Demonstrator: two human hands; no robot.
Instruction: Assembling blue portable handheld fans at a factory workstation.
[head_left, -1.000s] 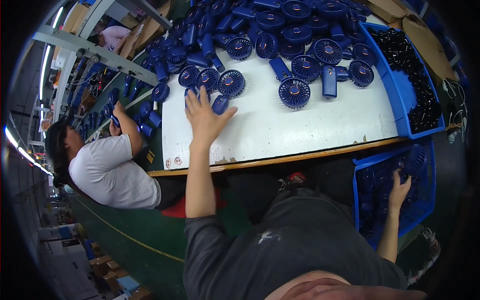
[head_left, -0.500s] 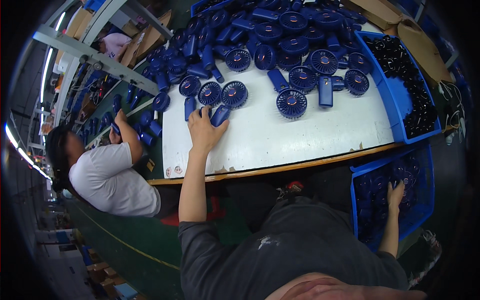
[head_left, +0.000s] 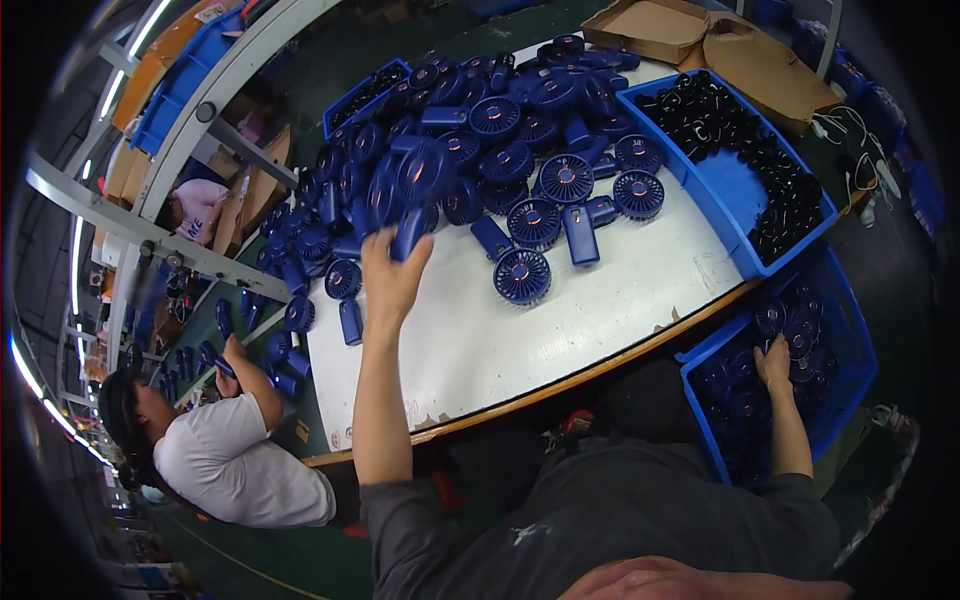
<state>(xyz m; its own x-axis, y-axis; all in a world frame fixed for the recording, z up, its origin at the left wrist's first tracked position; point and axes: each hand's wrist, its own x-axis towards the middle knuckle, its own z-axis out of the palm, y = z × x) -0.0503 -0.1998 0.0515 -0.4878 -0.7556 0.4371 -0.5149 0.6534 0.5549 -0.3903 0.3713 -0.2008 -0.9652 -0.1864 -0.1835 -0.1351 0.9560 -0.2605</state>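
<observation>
My left hand (head_left: pixel 392 275) is closed round the handles of what look like two dark blue handheld fans (head_left: pixel 425 172), raised over the white table at the edge of a large fan pile (head_left: pixel 495 118). Motion blurs them, and the rear one is partly covered by the front one. Low on the right, my right hand (head_left: pixel 774 365) reaches into a blue crate (head_left: pixel 697 362) full of similar fans. Its fingers are closed at the handle of a handheld fan (head_left: pixel 771 316), whose round head shows above them. Several loose fans lie near the table's middle, among them one (head_left: pixel 522 276) with its grille up.
A blue tray (head_left: pixel 735 240) of small black parts stands on the table's right side. Flattened cardboard (head_left: pixel 765 75) lies behind it. At the left, a co-worker in a white shirt (head_left: pixel 235 450) handles fans beside a grey metal frame (head_left: pixel 190 250).
My left hand has lifted the two fans off the table toward the pile. My right hand has shifted within the crate, a fan head now showing at its fingers. The view has turned.
</observation>
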